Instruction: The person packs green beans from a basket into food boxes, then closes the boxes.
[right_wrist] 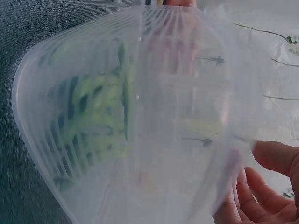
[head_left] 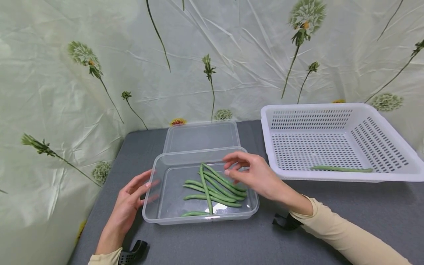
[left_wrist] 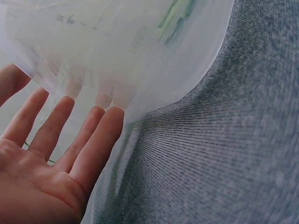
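A clear plastic container (head_left: 172,184) holds several green beans (head_left: 218,187), most of them bunched toward its right half. At its left wall is my left hand (head_left: 127,202), fingers extended. In the left wrist view that hand (left_wrist: 51,163) has its fingertips against the see-through wall. My right hand (head_left: 255,173) hovers over the container's right rim, fingers loosely bent, no bean visible in it. Seen in the right wrist view, the thumb and fingers of the right hand (right_wrist: 264,196) are spread by the container's edge, partly hidden by the blurry plastic.
A white perforated basket (head_left: 311,147) stands at the right with one green bean (head_left: 341,169) on its floor near the front wall. Behind the container lies a clear lid (head_left: 202,136). A grey cloth (head_left: 212,244) covers the table; a flower-patterned sheet (head_left: 185,84) hangs behind.
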A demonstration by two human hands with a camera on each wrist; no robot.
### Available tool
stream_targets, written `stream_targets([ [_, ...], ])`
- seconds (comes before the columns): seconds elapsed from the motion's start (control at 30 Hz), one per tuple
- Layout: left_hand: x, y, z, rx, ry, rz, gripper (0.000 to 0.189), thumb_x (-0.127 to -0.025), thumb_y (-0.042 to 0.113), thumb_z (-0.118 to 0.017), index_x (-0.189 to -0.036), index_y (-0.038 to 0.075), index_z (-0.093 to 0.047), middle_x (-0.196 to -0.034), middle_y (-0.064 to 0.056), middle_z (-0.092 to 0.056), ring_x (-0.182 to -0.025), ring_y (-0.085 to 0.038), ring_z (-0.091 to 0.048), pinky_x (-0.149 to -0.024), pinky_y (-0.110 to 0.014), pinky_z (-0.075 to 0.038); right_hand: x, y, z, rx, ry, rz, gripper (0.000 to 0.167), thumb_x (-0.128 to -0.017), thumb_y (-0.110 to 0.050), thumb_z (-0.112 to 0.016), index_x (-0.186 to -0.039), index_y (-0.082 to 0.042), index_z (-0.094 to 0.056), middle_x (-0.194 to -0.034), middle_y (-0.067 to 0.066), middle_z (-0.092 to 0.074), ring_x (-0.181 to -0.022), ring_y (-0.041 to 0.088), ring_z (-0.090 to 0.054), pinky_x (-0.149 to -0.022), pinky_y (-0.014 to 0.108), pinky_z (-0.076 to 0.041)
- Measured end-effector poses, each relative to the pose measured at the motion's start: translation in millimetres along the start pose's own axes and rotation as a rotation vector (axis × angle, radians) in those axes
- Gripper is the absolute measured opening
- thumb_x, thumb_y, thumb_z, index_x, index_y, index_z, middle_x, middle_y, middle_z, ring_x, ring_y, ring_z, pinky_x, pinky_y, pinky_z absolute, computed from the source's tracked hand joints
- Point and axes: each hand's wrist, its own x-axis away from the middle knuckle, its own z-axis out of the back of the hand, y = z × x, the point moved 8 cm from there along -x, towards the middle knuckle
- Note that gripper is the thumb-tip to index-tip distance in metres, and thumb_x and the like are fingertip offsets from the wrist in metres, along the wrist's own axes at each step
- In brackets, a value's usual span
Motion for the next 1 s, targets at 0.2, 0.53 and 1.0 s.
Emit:
stream_targets([
  [0.2, -0.6, -0.6, 0.4, 0.004, 0.003, 0.010, 0.049, -0.100, 0.018, -0.060, -0.146, 0.008, -0.045, -0.138, 0.003, -0.055, -0.118, -0.015, -0.060, -0.085, -0.038, -0.057, 7.4, -8.0, 15.5, 0.023, -0.007, 0.034, 0.029, -0.091, -0.015, -0.073, -0.120, -0.015, -0.066, -0.106, 0.004, -0.067, -0.082, 0.024, -0.067, -0.068, 0.044, -0.058],
  [0.53, -0.4, 1.8, -1.2, -0.006, -0.019, -0.009, 0.048, -0.101, 0.017, -0.058, -0.146, 0.008, -0.045, -0.139, 0.003, -0.054, -0.119, -0.015, -0.059, -0.086, -0.039, -0.056, 20.5, -16.1, 46.4, 0.083, -0.058, 0.058, 0.030, -0.095, -0.010, -0.068, -0.124, -0.016, -0.064, -0.115, 0.002, -0.065, -0.095, 0.022, -0.065, -0.074, 0.039, -0.059],
  [1.0, -0.6, 3.3, -1.4, 0.004, -0.022, -0.019, 0.047, -0.102, 0.017, -0.058, -0.146, 0.008, -0.045, -0.139, 0.004, -0.055, -0.119, -0.015, -0.059, -0.086, -0.038, -0.056, 39.3, -51.7, 125.3, 0.501, -0.080, 0.129, 0.033, -0.093, -0.006, -0.068, -0.122, -0.020, -0.066, -0.114, -0.004, -0.067, -0.099, 0.010, -0.062, -0.081, 0.017, -0.051],
])
